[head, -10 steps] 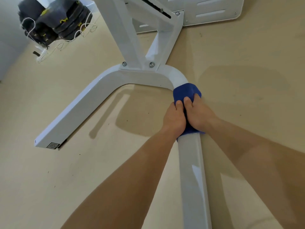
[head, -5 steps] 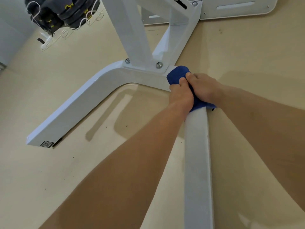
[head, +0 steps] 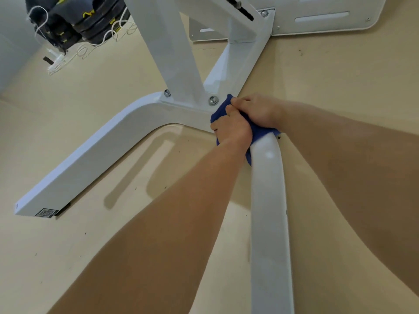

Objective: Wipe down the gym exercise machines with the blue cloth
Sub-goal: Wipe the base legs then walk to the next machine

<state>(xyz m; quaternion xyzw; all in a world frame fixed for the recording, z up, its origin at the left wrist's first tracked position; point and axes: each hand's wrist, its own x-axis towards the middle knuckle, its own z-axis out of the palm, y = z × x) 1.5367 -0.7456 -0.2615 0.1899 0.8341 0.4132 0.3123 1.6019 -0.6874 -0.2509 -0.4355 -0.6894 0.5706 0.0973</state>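
Note:
A white gym machine base (head: 95,155) lies on the beige floor, its curved leg bending from the lower left round to the near leg (head: 269,211) running toward me. The blue cloth (head: 221,112) is wrapped over the bend, just below the bolted upright post (head: 172,55). My left hand (head: 233,129) grips the cloth from the left side of the leg. My right hand (head: 256,109) grips it from the right, fingers curled over the top. Most of the cloth is hidden under both hands.
Dark weight plates (head: 74,21) tied with white string sit at the top left. A white flat plate (head: 322,17) of the machine lies at the top right. A bolt (head: 213,100) sits right beside the cloth. A QR label (head: 46,212) marks the far leg's end.
Both hands have slid the cloth along the leg away from me, up round the bend to the bolted joint. The camera has moved closer in.

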